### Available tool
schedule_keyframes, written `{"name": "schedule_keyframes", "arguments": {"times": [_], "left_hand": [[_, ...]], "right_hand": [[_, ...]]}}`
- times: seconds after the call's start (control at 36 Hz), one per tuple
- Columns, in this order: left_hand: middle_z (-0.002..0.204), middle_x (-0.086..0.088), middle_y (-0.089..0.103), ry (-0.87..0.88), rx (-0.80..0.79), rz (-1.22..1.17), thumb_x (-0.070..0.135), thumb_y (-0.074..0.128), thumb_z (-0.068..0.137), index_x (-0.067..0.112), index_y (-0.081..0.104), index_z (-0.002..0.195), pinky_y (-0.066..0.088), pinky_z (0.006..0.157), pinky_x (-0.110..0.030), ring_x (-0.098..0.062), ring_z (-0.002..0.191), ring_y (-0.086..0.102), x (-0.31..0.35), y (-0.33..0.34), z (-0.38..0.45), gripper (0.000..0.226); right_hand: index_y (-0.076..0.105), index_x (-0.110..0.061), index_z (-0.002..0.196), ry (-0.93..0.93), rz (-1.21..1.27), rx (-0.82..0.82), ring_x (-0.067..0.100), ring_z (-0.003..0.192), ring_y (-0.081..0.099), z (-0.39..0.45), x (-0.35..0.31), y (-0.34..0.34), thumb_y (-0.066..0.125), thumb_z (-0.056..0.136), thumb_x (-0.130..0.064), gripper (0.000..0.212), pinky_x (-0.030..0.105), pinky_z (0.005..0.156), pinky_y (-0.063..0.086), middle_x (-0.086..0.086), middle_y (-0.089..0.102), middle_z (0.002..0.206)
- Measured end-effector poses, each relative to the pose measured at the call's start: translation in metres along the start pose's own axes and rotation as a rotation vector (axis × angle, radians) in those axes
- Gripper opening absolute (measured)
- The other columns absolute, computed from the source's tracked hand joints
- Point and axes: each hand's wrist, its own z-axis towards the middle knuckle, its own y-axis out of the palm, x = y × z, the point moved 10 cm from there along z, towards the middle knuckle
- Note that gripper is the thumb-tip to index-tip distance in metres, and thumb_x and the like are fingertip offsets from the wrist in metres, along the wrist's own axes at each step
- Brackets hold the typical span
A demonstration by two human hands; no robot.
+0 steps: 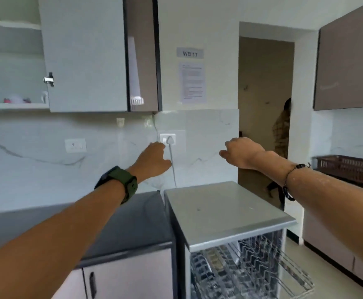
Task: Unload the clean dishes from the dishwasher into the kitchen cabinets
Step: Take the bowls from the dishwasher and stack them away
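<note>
Both grips hang empty and loosely curled, left hand (154, 160) and right hand (242, 153); the dishwasher rack (252, 270) lies at five o'clock below, nearer the right hand

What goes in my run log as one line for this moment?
left hand: empty, raised | right hand: empty, raised | dishwasher: open, rack out | cabinet door: open

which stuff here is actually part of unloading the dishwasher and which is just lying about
Part of the job:
dishwasher
pulled-out wire rack
open wall cabinet
left hand, empty
right hand, empty

Just there:
plugged-in wall socket
WS 17 sign
brown crate
dark countertop
</note>
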Motion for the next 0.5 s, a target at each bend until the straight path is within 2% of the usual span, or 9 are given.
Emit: {"name": "schedule_keyframes", "arguments": {"times": [0.03,0.06,0.14,0.22,0.31,0.39,0.5], "left_hand": [[0.100,0.004,0.040,-0.008,0.018,-0.010,0.014,0.050,0.093,0.009,0.041,0.124,0.033,0.069,-0.012,-0.013,0.104,0.034,0.011,0.009,-0.001,0.033],[0.098,0.005,0.038,-0.018,0.028,-0.022,0.014,0.050,0.093,0.010,0.043,0.121,0.032,0.068,-0.014,-0.013,0.102,0.034,0.022,0.019,-0.002,0.030],[0.107,0.003,0.046,-0.046,0.013,-0.049,0.014,0.050,0.092,0.017,0.047,0.114,0.035,0.079,-0.015,-0.018,0.112,0.041,0.054,0.059,-0.003,0.022],[0.129,-0.007,0.041,-0.077,-0.022,-0.056,0.014,0.048,0.093,0.012,0.040,0.127,0.032,0.091,-0.023,-0.023,0.131,0.035,0.082,0.106,-0.003,0.035],[0.149,-0.010,0.028,-0.109,-0.086,-0.071,0.016,0.048,0.094,0.005,0.028,0.142,0.030,0.098,-0.024,-0.023,0.137,0.028,0.103,0.156,-0.006,0.053],[0.147,-0.012,0.031,-0.131,-0.121,-0.066,0.016,0.049,0.094,0.004,0.030,0.141,0.031,0.103,-0.028,-0.025,0.133,0.033,0.116,0.197,-0.003,0.053],[0.149,-0.011,0.029,-0.147,-0.177,-0.089,0.019,0.049,0.094,0.006,0.026,0.144,0.027,0.104,-0.026,-0.025,0.136,0.030,0.121,0.255,0.007,0.056]], "right_hand": [[0.055,0.000,0.112,-0.003,0.009,-0.012,0.034,0.108,0.052,-0.004,0.014,0.006,0.030,0.100,-0.032,0.042,0.035,0.086,0.038,0.019,0.055,0.118],[0.055,0.000,0.111,-0.006,0.019,-0.024,0.034,0.107,0.052,-0.009,0.028,0.013,0.030,0.100,-0.031,0.042,0.035,0.084,0.037,0.020,0.055,0.117],[0.055,0.001,0.108,-0.022,0.046,-0.057,0.034,0.104,0.052,-0.023,0.064,0.039,0.031,0.099,-0.029,0.040,0.033,0.079,0.036,0.020,0.056,0.114],[0.054,0.002,0.108,-0.050,0.063,-0.101,0.034,0.107,0.050,-0.041,0.091,0.068,0.030,0.099,-0.023,0.036,0.035,0.083,0.038,0.020,0.054,0.115],[0.053,0.001,0.113,-0.076,0.068,-0.158,0.035,0.110,0.050,-0.056,0.113,0.106,0.030,0.100,-0.027,0.039,0.035,0.084,0.038,0.021,0.054,0.119],[0.054,0.001,0.117,-0.078,0.086,-0.200,0.035,0.111,0.052,-0.066,0.133,0.145,0.030,0.100,-0.032,0.044,0.036,0.088,0.040,0.020,0.055,0.121],[0.057,0.002,0.112,-0.082,0.128,-0.261,0.034,0.105,0.055,-0.082,0.153,0.203,0.031,0.100,-0.032,0.044,0.035,0.085,0.042,0.020,0.058,0.115]]}}
